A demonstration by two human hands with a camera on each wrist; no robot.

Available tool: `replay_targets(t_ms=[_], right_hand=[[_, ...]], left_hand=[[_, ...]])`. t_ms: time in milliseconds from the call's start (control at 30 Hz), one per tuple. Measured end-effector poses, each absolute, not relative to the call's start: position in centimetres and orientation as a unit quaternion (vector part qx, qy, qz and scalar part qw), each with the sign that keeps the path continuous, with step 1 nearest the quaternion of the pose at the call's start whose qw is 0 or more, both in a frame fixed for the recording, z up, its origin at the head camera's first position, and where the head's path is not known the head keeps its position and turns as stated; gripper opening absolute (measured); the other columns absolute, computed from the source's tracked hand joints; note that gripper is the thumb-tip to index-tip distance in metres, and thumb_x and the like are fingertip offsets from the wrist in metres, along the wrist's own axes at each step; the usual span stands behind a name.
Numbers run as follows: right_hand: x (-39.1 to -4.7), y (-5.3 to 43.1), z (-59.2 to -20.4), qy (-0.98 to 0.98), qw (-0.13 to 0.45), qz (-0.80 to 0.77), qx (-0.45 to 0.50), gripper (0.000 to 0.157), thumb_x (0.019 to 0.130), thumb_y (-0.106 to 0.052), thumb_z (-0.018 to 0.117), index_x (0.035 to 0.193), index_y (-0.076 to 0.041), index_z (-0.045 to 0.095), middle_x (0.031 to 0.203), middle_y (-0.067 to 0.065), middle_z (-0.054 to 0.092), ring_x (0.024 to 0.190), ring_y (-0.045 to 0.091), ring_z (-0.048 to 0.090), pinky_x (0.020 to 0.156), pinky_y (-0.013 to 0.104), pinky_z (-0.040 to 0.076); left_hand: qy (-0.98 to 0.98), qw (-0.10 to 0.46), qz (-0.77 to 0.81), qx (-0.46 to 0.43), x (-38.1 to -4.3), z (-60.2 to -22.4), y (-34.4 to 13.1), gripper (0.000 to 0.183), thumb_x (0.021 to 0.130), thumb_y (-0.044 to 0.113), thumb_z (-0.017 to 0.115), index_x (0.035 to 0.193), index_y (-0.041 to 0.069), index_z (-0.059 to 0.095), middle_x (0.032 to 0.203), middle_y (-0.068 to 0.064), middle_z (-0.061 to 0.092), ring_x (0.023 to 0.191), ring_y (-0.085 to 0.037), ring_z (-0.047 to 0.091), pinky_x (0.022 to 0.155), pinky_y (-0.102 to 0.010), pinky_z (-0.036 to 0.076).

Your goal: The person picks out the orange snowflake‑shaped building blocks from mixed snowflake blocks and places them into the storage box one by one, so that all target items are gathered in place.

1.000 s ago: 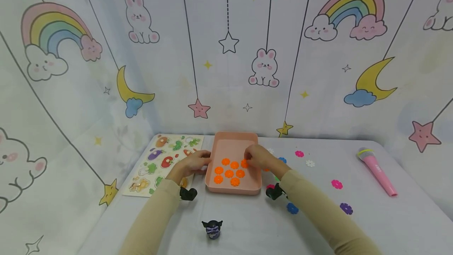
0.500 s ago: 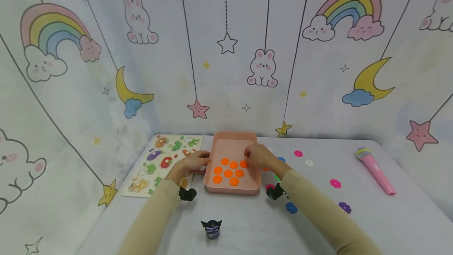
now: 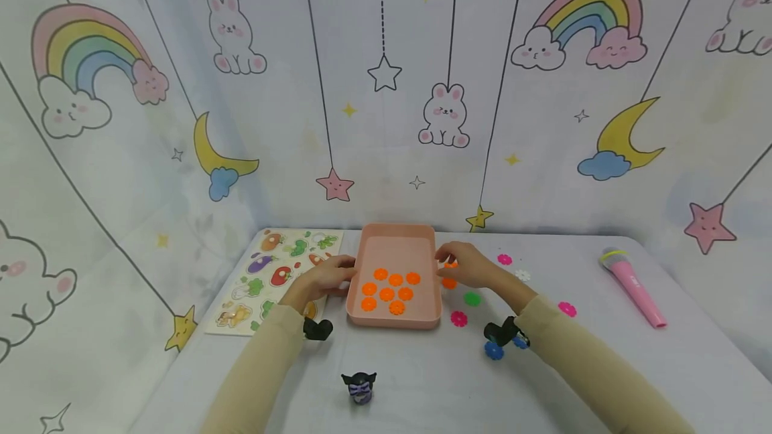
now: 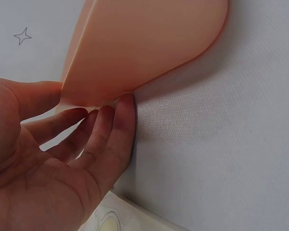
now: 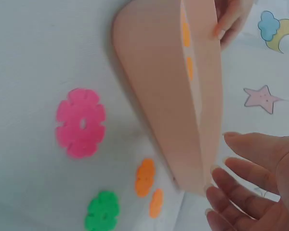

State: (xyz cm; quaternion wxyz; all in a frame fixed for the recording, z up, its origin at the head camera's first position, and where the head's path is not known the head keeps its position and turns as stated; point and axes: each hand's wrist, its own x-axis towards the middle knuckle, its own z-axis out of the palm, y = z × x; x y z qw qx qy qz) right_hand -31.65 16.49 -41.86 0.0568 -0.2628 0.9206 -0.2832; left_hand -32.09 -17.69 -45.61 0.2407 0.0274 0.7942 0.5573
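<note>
A pink tray (image 3: 398, 246) lies on the white table with several orange flower-shaped plastic discs (image 3: 386, 294) in its near half. My left hand (image 3: 326, 278) holds the tray's left side, thumb (image 4: 41, 98) at the rim and curled fingers against the outer wall. Just outside the right wall is my right hand (image 3: 470, 265), fingers parted and nothing between them in the right wrist view. Under and beside it lie orange discs (image 3: 449, 282), a green disc (image 3: 472, 299) and a pink disc (image 3: 459, 319).
Blue discs (image 3: 494, 351) lie by the right wrist, partly hidden by its black camera. A pink toy microphone (image 3: 633, 286) is far right. A vegetable-picture board (image 3: 262, 264) lies left, under the left forearm's reach. A small black-and-purple figurine (image 3: 360, 388) stands in front.
My right hand has let go of an orange disc in the tray and moved right, out over the wall, its fingers spreading. My left hand stays on the tray.
</note>
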Motion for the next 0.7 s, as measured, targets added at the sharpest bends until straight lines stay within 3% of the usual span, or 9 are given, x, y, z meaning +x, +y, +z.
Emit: replay_targets(t_ms=[167, 300, 700], right_hand=[[-31.4, 18.0, -43.1, 0.927, 0.067, -0.295, -0.223, 0.032, 0.092, -0.015, 0.075, 0.117, 0.004, 0.067, 0.105, 0.010, 0.068, 0.093, 0.022, 0.058, 0.081, 0.034, 0.053], [-31.3, 18.6, -44.4, 0.931, 0.087, -0.308, -0.176, 0.033, 0.093, -0.017, 0.075, 0.117, 0.003, 0.067, 0.104, 0.008, 0.067, 0.089, 0.021, 0.057, 0.077, 0.033, 0.055], [-31.9, 19.0, -46.8, 0.939, 0.098, -0.308, -0.119, 0.030, 0.089, -0.018, 0.079, 0.112, -0.001, 0.068, 0.107, 0.009, 0.065, 0.098, 0.024, 0.059, 0.092, 0.043, 0.057]], left_hand=[[0.796, 0.239, 0.555, 0.031, -32.1, -45.6, -17.7, 0.049, 0.108, 0.017, 0.049, 0.153, -0.001, 0.040, 0.143, -0.019, 0.054, 0.123, -0.031, 0.057, 0.101, -0.046, 0.054], [0.798, 0.237, 0.553, 0.031, -32.0, -45.6, -17.6, 0.049, 0.108, 0.017, 0.050, 0.153, 0.000, 0.040, 0.143, -0.019, 0.054, 0.123, -0.031, 0.057, 0.100, -0.045, 0.054], [0.803, 0.235, 0.548, 0.028, -32.0, -45.6, -17.6, 0.049, 0.109, 0.019, 0.049, 0.153, 0.001, 0.040, 0.144, -0.018, 0.054, 0.123, -0.031, 0.057, 0.100, -0.045, 0.054]])
